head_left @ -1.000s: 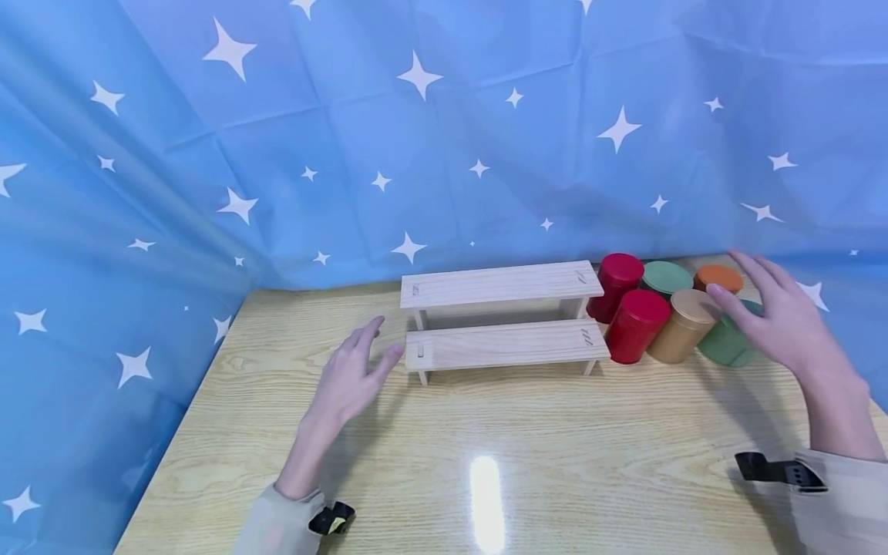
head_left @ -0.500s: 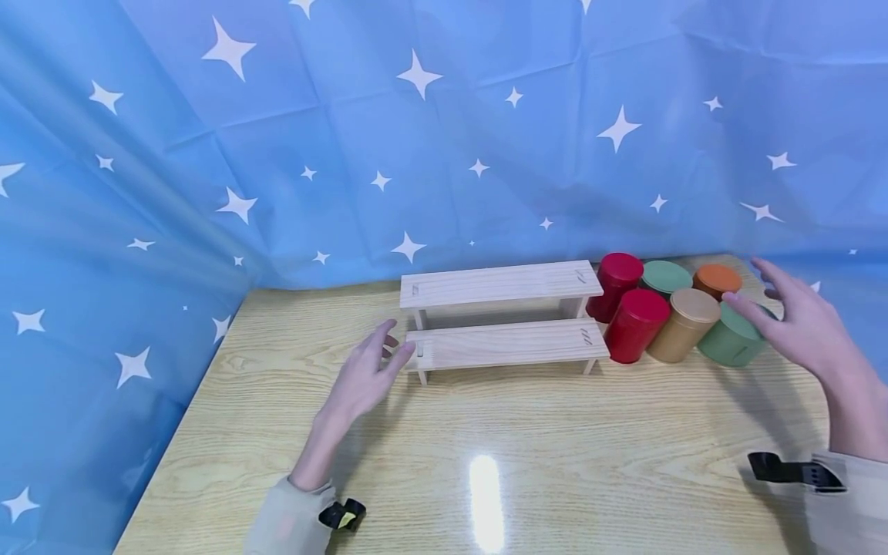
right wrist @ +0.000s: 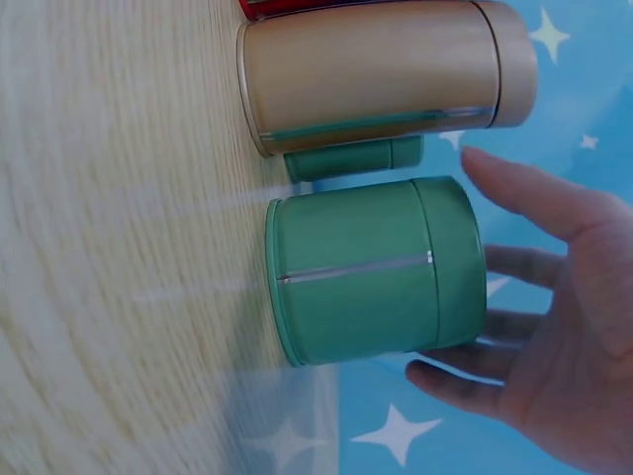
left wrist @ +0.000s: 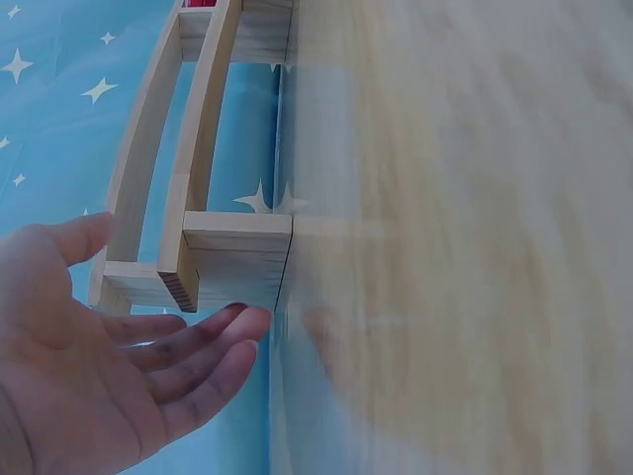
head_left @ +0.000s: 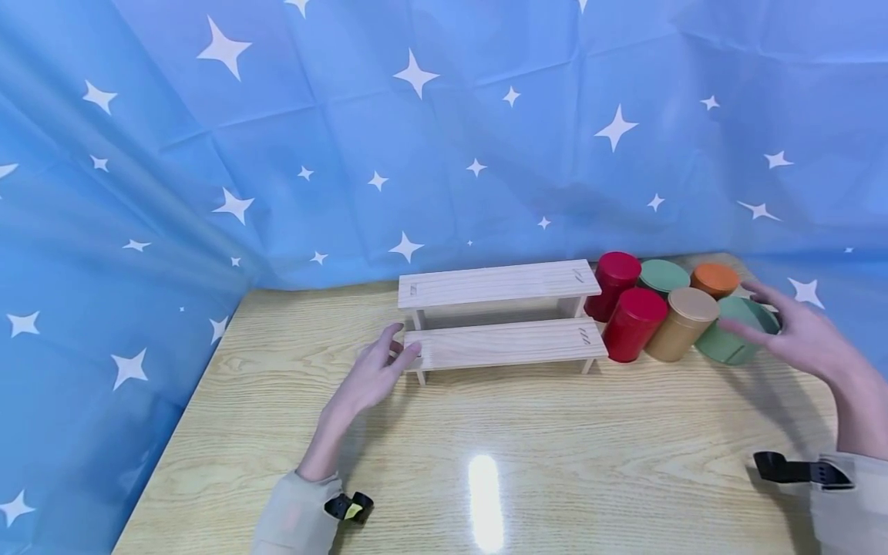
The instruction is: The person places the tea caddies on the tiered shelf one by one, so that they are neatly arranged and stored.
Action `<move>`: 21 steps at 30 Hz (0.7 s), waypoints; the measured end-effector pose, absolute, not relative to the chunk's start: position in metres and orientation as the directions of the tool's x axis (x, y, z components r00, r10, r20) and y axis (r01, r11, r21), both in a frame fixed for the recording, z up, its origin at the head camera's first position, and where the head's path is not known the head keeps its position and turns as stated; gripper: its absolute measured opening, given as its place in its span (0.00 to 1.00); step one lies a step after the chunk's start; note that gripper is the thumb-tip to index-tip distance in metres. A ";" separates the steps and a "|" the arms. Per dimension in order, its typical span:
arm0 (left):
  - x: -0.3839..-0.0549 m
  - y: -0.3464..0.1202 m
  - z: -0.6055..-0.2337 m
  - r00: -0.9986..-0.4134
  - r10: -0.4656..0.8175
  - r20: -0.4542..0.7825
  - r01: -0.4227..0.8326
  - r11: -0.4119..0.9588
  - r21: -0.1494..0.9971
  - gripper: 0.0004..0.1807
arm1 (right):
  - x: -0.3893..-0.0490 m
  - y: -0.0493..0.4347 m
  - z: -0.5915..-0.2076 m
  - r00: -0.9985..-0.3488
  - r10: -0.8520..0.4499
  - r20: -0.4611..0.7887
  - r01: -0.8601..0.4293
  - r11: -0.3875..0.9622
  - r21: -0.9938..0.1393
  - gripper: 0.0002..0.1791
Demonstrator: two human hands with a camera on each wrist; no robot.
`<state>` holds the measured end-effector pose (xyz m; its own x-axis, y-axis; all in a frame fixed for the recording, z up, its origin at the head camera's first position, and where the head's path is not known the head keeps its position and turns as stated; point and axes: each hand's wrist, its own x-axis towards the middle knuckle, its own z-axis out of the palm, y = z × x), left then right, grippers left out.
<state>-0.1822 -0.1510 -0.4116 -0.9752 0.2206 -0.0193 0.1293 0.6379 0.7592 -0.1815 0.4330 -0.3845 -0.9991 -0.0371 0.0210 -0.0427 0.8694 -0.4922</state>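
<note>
A two-step wooden shelf [head_left: 499, 347] stands on the table, its upper step behind the lower. My left hand [head_left: 371, 378] is at the shelf's left end, thumb overlapping the lower step in the head view; in the left wrist view its fingers spread loosely beside the end leg. My right hand [head_left: 812, 343] reaches over the front green tin [right wrist: 366, 277], thumb and fingers spread around its lid end. A gap shows between thumb and lid in the right wrist view. Left of it stand a tan tin [head_left: 683, 324] and a front red tin [head_left: 634, 324].
Behind them are another red tin [head_left: 616, 281], a second green tin [head_left: 664, 275] and an orange-lidded tin [head_left: 714, 279], packed close together. A blue star-patterned cloth [head_left: 347, 154] hangs behind and to the left of the wooden table [head_left: 555, 447].
My left hand has moved right and slightly forward to the shelf's end. My right hand has shifted right and lower, coming around the front green tin. The tins and shelf stay put.
</note>
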 end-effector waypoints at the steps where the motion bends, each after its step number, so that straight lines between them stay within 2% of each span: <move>1: -0.183 -0.151 -0.413 -0.974 0.226 -0.024 0.126 0.625 0.770 0.40 | -0.181 0.434 -0.385 -0.999 -0.040 0.018 -0.043 0.871 -0.490 0.50; 10: -0.192 -0.152 -0.419 -0.957 0.277 -0.083 0.063 0.481 0.875 0.35 | -0.180 0.440 -0.391 -0.998 -0.063 0.004 -0.056 0.872 -0.486 0.51; 21: -0.195 -0.153 -0.422 -0.954 0.289 -0.076 0.031 0.348 0.937 0.30 | -0.178 0.444 -0.394 -0.999 -0.028 -0.037 -0.006 0.858 -0.514 0.54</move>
